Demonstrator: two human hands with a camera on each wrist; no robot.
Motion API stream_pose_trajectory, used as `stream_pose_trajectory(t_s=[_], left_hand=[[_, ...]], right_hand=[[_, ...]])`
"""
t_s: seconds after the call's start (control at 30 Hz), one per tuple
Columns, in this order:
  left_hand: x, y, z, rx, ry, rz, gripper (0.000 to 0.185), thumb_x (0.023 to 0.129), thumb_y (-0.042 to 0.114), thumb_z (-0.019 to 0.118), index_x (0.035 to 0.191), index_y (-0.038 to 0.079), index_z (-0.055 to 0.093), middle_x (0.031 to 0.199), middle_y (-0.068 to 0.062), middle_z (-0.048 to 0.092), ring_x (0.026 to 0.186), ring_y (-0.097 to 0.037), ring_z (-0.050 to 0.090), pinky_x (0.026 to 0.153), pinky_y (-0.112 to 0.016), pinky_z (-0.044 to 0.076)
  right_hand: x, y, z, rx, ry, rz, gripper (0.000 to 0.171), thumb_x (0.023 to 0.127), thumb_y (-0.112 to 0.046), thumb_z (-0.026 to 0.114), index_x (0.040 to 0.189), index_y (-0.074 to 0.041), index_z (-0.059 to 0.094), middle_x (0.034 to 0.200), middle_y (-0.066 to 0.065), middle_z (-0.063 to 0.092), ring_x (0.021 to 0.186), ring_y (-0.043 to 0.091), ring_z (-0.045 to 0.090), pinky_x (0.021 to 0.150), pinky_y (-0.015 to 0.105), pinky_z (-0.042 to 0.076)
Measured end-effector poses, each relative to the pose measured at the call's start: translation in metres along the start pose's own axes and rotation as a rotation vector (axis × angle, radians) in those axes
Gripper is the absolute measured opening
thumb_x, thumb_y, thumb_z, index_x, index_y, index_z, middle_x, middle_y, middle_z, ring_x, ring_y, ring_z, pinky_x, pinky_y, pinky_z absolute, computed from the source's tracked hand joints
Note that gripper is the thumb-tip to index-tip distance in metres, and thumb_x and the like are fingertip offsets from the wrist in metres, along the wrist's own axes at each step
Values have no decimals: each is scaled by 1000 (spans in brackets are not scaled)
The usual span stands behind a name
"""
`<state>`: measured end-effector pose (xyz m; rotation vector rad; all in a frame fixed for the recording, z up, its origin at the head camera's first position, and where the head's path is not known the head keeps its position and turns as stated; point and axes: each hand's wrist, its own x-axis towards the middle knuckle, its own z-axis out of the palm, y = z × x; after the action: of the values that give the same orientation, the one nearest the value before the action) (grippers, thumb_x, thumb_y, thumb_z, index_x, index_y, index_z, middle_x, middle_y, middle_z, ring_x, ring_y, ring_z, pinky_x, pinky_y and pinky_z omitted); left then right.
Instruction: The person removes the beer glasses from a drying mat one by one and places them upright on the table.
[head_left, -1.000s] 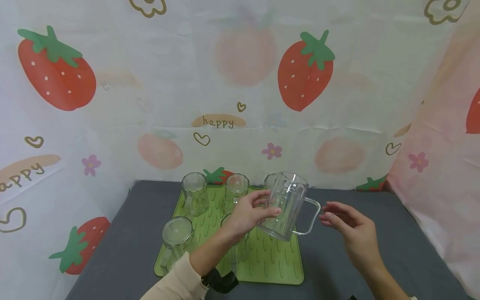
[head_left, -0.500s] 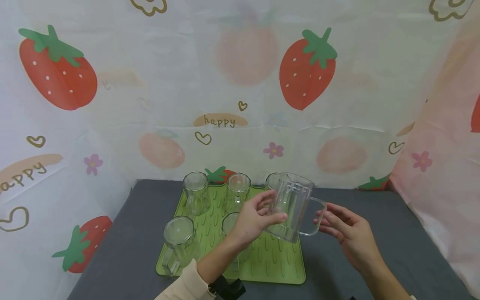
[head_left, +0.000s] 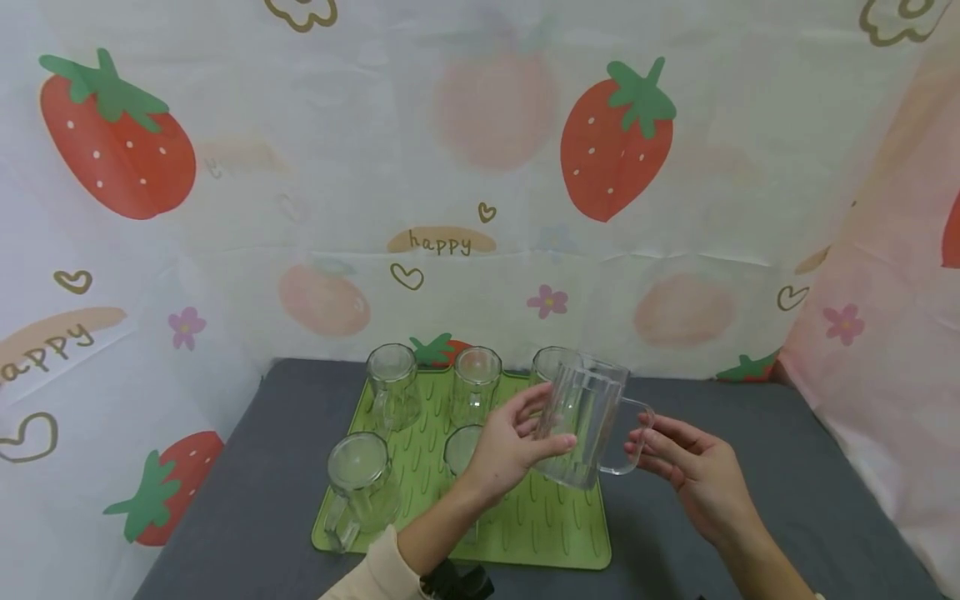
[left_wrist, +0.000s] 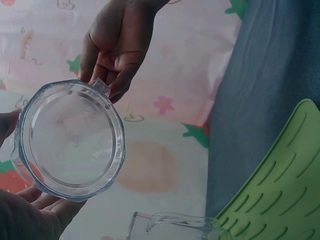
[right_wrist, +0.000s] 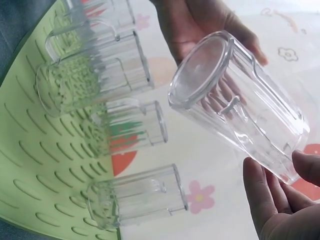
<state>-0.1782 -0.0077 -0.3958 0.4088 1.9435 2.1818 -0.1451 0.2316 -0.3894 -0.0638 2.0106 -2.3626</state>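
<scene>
— What have you got in your hands?

— A clear mug (head_left: 581, 421), held in the air above the right part of the green mat (head_left: 540, 521). My left hand (head_left: 510, 446) wraps its body, thumb in front, fingers curled behind.

— And your right hand (head_left: 693, 475)?

— Its fingers are at the mug's handle (head_left: 630, 437), lightly bent and touching it; I cannot tell whether they truly grip it.

— Anything else there?

— Five more mugs (head_left: 393, 392) stand upside down on the mat, which lies on a grey tabletop (head_left: 787, 467).
</scene>
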Motion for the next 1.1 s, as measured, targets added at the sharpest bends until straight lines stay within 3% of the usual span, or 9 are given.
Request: stream_pose_trajectory(t_s=[0.27,0.67,1.1], left_hand=[[-2,-2,0,38,-4,37,71,82,13,78,145,8,45,144,-17,52,131,-33,53,102,-38,50],[-4,-3,-1,55,-5,31,71,82,14,79,145,13,46,147,-14,48,135,-34,48,110,-45,42],[-4,-4,-7,127,-44,62,74,82,22,79,147,15,42,150,-10,46,138,-29,45,114,-48,37]], right_hand=[[0,-2,1,-46,23,14,14,95,-14,64,104,-19,73,93,-6,75,86,12,74,77,28,60],[1,-5,-3,-72,-47,24,13,95,-12,63,103,-17,72,91,-5,75,86,12,73,77,29,60],[3,-4,-1,-141,-55,-70,15,94,-7,63,101,-16,73,90,-4,76,82,12,73,72,29,61]])
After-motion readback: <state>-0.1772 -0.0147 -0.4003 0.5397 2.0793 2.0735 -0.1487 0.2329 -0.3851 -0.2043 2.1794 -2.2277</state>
